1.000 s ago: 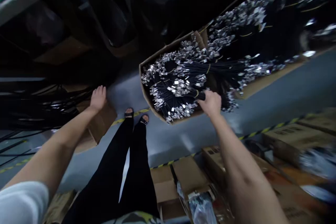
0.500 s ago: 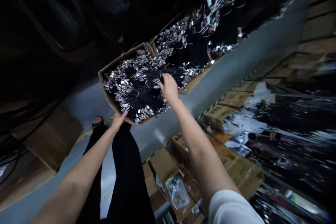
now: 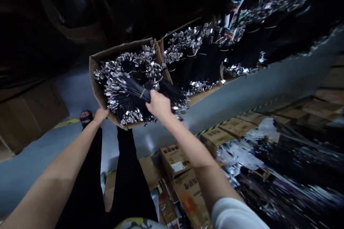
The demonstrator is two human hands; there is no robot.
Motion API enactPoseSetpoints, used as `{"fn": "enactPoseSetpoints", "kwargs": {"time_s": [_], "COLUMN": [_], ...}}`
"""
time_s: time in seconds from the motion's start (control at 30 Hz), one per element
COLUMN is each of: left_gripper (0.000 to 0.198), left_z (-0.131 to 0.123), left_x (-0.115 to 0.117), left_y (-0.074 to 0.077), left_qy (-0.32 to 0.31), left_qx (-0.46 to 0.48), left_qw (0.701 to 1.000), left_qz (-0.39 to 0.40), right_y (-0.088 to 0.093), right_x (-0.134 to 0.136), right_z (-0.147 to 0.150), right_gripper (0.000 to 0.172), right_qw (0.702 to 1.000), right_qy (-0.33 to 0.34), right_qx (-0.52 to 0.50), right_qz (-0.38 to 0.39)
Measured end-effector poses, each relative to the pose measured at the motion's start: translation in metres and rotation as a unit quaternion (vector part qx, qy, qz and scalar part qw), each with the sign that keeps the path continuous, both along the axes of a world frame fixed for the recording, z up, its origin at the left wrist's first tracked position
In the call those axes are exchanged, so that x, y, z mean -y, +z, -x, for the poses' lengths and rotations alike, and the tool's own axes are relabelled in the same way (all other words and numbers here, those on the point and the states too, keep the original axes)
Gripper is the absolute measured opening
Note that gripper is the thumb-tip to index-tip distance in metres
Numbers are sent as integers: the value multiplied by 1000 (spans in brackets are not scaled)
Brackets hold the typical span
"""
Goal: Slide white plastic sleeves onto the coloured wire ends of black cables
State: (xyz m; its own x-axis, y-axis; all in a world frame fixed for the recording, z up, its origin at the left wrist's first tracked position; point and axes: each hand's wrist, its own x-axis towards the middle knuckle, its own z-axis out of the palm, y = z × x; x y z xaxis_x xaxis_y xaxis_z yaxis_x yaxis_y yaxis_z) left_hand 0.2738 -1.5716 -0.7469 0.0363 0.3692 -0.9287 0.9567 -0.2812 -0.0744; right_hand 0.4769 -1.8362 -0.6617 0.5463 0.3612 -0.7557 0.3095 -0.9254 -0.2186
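Left of centre, the right hand point(image 3: 159, 106) closes round a bundle point(image 3: 136, 90) at the box point(image 3: 95, 87) the left hand point(image 3: 101, 114) touches, grip unclear, and catching tips point(image 3: 116, 79) could drag other cables point(image 3: 170, 90) out.

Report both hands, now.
Left hand: at the edge of the cardboard box; grip unclear.
Right hand: closed around a bundle of black cables.

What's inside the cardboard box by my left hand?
The box holds bundles of black cables with shiny ends; the right hand grips one tied bundle. The cables cover the bottom, so anything underneath can't be seen.
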Motion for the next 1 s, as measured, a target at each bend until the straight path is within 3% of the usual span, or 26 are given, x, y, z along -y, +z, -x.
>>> {"fn": "enactPoseSetpoints", "kwargs": {"time_s": [0.13,0.2,0.33,0.43,0.53,0.6,0.7,0.77,0.83,0.9,1.0], "left_gripper": [40,41,43,42,40,39,41,42,40,36,33], "left_z": [-10,-12,-10,-6,-3,-1,3,5,5,5,3], "left_x": [7,9,10,10,10,9,6,5,4,3,1], "left_y": [13,17,16,14,13,11,7,5,3,3,5], "left_qy": [17,22,29,37,39,38,31,23,13,0,-22], "left_qx": [-12,-10,-2,5,16,23,29,26,19,8,-9], "left_qw": [1000,1000,999,999,999,999,999,999,1000,1000,1000], "left_qz": [-15,-14,-14,-20,-21,-18,-14,-12,-9,-4,9], "right_y": [-28,-37,-45,-69,-93,-89,-50,-20,-4,-9,-43], "right_x": [-42,-41,18,74,105,110,98,79,52,21,-18], "right_z": [32,30,5,-12,-20,-21,-20,-16,-5,12,37], "right_gripper": [31,39,59,71,59,45,42,42,41,40,39], "right_qw": [987,983,985,978,984,983,974,971,972,974,971], "right_qy": [-141,-153,-148,-191,-168,-169,-209,-225,-229,-225,-237], "right_qx": [-75,-86,-19,76,47,52,84,77,51,19,-26], "right_qz": [-25,-54,-89,-26,34,41,29,23,15,-1,-22]}}
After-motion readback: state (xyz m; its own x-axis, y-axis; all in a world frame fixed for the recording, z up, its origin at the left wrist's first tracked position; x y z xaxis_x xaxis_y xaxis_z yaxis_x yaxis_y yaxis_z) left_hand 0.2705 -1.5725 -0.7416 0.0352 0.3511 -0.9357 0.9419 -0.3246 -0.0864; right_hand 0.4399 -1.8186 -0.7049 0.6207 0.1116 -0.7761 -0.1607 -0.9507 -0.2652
